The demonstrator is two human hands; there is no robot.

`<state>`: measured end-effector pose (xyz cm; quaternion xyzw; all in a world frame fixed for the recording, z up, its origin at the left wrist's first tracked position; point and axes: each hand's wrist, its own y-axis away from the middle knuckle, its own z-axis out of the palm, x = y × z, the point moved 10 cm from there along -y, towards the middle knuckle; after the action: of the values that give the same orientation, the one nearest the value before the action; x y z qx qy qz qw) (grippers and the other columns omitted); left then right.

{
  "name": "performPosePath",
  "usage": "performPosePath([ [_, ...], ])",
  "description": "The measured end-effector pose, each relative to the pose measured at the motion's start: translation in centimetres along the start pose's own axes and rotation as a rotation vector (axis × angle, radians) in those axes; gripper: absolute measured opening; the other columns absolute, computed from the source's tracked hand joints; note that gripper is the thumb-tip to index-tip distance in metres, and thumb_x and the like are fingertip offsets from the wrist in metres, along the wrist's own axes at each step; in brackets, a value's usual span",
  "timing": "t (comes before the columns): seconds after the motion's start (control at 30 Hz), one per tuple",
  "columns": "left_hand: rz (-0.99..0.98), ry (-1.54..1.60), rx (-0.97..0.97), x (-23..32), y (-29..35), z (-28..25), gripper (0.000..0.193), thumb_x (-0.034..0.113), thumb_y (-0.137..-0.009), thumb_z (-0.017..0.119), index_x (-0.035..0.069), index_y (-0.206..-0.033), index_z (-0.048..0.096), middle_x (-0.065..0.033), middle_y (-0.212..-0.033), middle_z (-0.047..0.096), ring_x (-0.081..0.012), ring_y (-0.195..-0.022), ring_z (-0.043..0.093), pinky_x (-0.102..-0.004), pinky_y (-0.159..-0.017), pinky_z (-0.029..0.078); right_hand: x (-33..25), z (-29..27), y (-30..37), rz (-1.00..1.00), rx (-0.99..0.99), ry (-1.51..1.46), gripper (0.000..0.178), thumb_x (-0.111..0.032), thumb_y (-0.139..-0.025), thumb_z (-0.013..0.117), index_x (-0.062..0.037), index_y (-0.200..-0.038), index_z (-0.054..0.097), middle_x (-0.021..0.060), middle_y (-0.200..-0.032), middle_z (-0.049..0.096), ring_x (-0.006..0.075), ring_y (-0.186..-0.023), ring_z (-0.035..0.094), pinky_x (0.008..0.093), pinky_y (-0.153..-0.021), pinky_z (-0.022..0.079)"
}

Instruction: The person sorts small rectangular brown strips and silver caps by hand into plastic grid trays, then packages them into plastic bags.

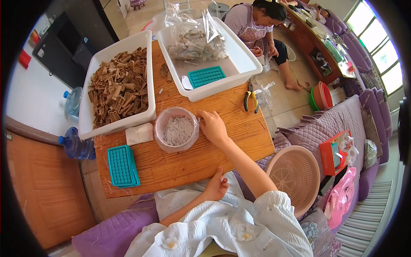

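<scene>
While the left hand (217, 187) is resting loosely curled at the wooden bench (222, 150) edge, the right hand (212, 126) is pinching a small white piece just right of the round clear plastic-lined bowl of pale chips (177, 129).

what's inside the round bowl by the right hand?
The round clear-lined bowl holds a heap of small flat grey-white pieces. The right hand touches its rim. Whatever lies beneath the heap is covered.

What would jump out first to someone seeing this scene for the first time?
Most likely the white tray heaped with brown pieces at the far left of the wooden board. Next comes the round bowl of small pale pieces at the board's middle, with the right hand touching its rim, while the left hand rests at the board's near edge. A teal grid tray lies at the near left.
</scene>
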<state>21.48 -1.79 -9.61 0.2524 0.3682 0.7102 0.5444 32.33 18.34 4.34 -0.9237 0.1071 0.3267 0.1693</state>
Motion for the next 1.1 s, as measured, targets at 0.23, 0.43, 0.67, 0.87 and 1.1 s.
performPosePath([
  [0.23, -0.116, -0.282, -0.159, -2.8, 1.2, -1.2, 0.019, 0.036, -0.085, 0.059, 0.018, -0.091, 0.055, 0.0057, -0.088, 0.056, -0.0076, -0.068, 0.048, -0.0171, -0.051, 0.037, -1.5, 0.5, -1.4, -0.075, 0.000, 0.107, 0.012, -0.004, -0.074, 0.053, -0.0037, -0.086, 0.055, 0.0157, -0.083, 0.059, 0.0343, -0.083, 0.055, 0.0426, -0.071, 0.046],
  [0.43, -0.142, -0.509, -0.766, -1.8, 9.0, 6.9, 0.032, 0.044, -0.091, 0.045, 0.014, -0.078, 0.044, 0.0033, -0.066, 0.038, -0.0105, -0.059, 0.037, -0.0227, -0.053, 0.032, -1.2, 0.9, -0.7, -0.072, -0.074, 0.078, 0.021, 0.000, -0.069, 0.054, -0.0029, -0.089, 0.059, 0.0179, -0.084, 0.060, 0.0355, -0.082, 0.056, 0.0429, -0.071, 0.046],
  [0.67, 0.533, -0.849, -1.177, 3.3, 26.3, 18.8, 0.058, 0.054, -0.084, 0.051, 0.007, -0.116, 0.046, -0.0077, -0.109, 0.043, -0.0148, -0.099, 0.042, -0.0261, -0.081, 0.035, -1.5, -5.5, -1.1, 0.142, 0.222, -0.449, 0.022, -0.007, -0.075, 0.066, -0.0012, -0.095, 0.061, 0.0110, -0.080, 0.063, 0.0123, -0.068, 0.059, 0.0247, -0.061, 0.047],
  [0.87, 0.354, -0.557, -1.738, -1.4, 38.3, 24.2, 0.064, 0.058, -0.088, 0.032, -0.001, -0.097, 0.054, -0.0121, -0.095, 0.049, -0.0224, -0.090, 0.047, -0.0313, -0.083, 0.034, -8.4, -12.2, 1.1, -0.053, 0.664, -0.697, 0.018, 0.000, -0.077, 0.063, 0.0023, -0.094, 0.059, 0.0075, -0.077, 0.063, 0.0100, -0.070, 0.058, 0.0218, -0.061, 0.046],
  [1.1, 0.420, -0.327, -1.880, -2.3, 40.0, 23.4, 0.088, 0.059, -0.089, 0.004, -0.014, -0.096, 0.053, -0.0189, -0.087, 0.054, -0.0238, -0.080, 0.053, -0.0281, -0.068, 0.047, -11.0, -4.1, -0.2, -0.211, -0.040, -0.134, 0.018, -0.006, -0.077, 0.057, -0.0060, -0.094, 0.062, 0.0145, -0.080, 0.064, 0.0314, -0.074, 0.062, 0.0371, -0.066, 0.049],
])
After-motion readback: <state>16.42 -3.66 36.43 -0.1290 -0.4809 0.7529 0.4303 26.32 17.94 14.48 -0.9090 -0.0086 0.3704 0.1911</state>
